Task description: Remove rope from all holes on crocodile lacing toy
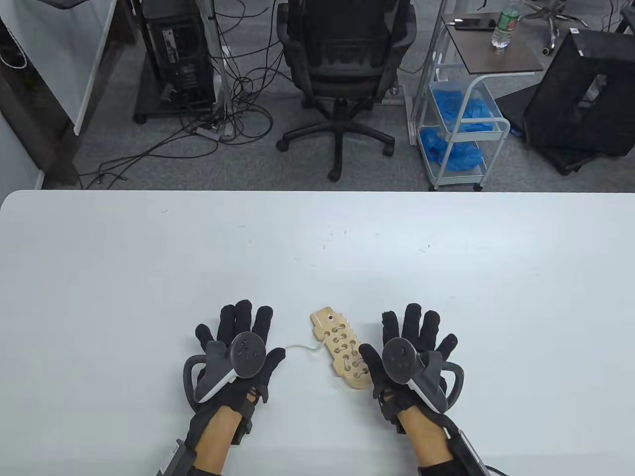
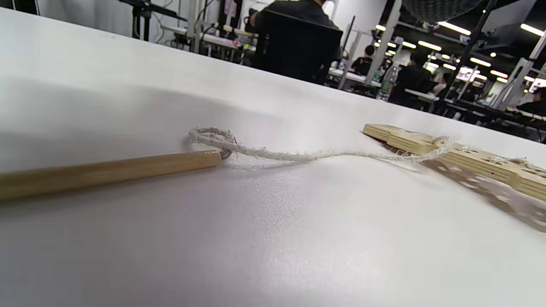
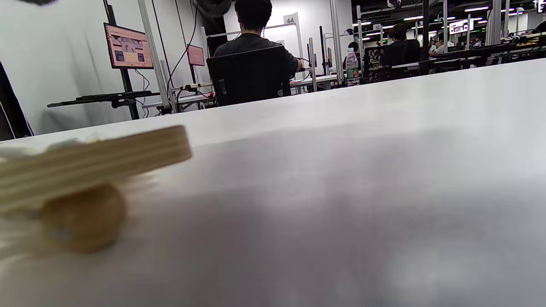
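Note:
The wooden crocodile lacing toy [image 1: 342, 351] lies flat on the white table [image 1: 317, 258] between my hands, with white rope threaded through several of its holes. The rope [image 1: 303, 347] trails left from the toy toward my left hand [image 1: 237, 347], which lies flat, fingers spread, palm down. My right hand [image 1: 412, 349] also lies flat with fingers spread, its thumb beside the toy's near end. In the left wrist view the rope [image 2: 298, 154] runs from the toy [image 2: 460, 157] to a wooden needle stick [image 2: 106, 170] on the table. The right wrist view shows the toy's edge [image 3: 85, 164], blurred, above a round wooden piece [image 3: 83, 217].
Beyond the table's far edge stand an office chair [image 1: 342, 64], a computer tower [image 1: 178, 54] with floor cables, a white cart [image 1: 461, 124] holding blue gloves, and a side table with a bottle [image 1: 503, 27].

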Tool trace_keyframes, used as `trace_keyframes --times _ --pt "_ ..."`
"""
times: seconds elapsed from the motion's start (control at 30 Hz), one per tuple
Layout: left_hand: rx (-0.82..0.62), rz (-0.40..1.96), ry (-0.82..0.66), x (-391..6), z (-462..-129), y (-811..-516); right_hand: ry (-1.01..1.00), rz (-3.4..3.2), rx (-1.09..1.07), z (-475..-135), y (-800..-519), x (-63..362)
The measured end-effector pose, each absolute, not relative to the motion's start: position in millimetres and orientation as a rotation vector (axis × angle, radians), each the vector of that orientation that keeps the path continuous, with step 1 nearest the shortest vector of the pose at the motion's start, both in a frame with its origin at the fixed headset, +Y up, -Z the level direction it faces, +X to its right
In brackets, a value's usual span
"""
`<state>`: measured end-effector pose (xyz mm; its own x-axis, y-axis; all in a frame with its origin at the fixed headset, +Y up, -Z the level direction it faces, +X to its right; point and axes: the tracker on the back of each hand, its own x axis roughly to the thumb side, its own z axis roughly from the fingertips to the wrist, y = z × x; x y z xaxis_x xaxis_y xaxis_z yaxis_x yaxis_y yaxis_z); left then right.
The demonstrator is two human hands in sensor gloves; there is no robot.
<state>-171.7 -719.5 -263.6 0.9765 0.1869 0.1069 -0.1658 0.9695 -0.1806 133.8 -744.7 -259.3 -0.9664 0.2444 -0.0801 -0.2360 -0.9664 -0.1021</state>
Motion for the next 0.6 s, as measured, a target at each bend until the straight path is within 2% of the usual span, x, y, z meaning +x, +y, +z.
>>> trace_keyframes --times 0.6 --pt "-0.175 0.183 -0.132 -170 -263 -720 -0.019 2.802 -0.067 -260 -752 122"
